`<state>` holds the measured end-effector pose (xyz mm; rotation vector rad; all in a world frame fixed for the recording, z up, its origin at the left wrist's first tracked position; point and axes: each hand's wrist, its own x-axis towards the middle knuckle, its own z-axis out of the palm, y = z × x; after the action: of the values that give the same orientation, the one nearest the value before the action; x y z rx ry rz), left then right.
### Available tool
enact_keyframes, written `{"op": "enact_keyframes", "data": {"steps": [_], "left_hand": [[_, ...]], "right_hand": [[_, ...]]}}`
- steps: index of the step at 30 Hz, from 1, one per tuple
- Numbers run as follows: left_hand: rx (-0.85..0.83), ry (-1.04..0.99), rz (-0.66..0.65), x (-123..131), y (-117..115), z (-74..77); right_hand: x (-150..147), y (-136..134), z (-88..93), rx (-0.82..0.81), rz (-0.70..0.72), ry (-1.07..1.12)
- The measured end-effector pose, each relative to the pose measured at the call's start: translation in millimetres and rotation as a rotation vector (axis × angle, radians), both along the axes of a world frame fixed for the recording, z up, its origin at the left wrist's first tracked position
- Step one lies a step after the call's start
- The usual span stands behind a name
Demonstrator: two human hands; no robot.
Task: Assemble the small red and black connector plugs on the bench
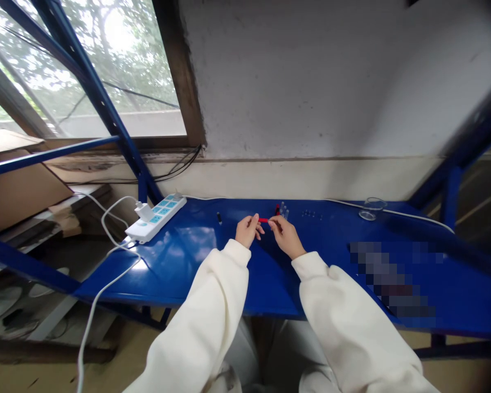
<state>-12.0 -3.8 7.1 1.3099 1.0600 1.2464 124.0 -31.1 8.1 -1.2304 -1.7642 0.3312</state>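
Note:
Both my arms in white sleeves reach over a blue metal table (196, 262). My left hand (247, 230) and my right hand (284, 233) meet at its middle, each pinching one end of a small red stick-like part (263, 220) held just above the surface. Just behind my right hand stand a few small clear and dark upright parts (283, 209). A small black piece (219, 218) stands to the left of my left hand.
A white power strip (157, 217) with a plugged-in adapter and white cable lies at the table's left rear. A row of tiny dark parts (312, 213) and a clear glass dish (371, 208) sit at the right rear. Blue frame bars, a window and cardboard (20, 185) are on the left.

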Motion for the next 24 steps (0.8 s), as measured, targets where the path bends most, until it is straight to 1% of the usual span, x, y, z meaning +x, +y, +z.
{"op": "enact_keyframes", "data": {"steps": [3,9,11,15,17,19,21,24], "left_hand": [[0.017,-0.005,0.064,-1.6,1.0,-0.6],[0.058,0.02,0.08,-2.0,-1.3,0.5],[0.08,0.013,0.129,-2.6,-1.4,1.1],[0.103,-0.048,0.289,-6.4,1.7,0.8],[0.101,-0.051,0.314,-7.9,3.3,0.4],[0.093,-0.041,0.276,-7.9,3.6,0.4],[0.085,-0.03,0.188,-6.4,2.5,0.8],[0.092,-0.014,0.041,-3.5,-0.2,1.7]], "right_hand": [[0.9,1.8,-3.6,0.003,0.009,0.012],[1.4,6.1,-8.4,-0.012,0.017,-0.051],[2.1,7.1,-9.0,-0.008,0.011,-0.081],[4.4,7.6,-8.7,0.001,-0.052,-0.105],[5.4,7.4,-7.6,0.01,-0.092,-0.063],[5.5,7.2,-6.0,0.023,-0.105,0.016],[4.3,6.8,-4.2,0.027,-0.087,0.097],[-0.2,5.5,-2.5,-0.017,-0.004,0.148]]}}
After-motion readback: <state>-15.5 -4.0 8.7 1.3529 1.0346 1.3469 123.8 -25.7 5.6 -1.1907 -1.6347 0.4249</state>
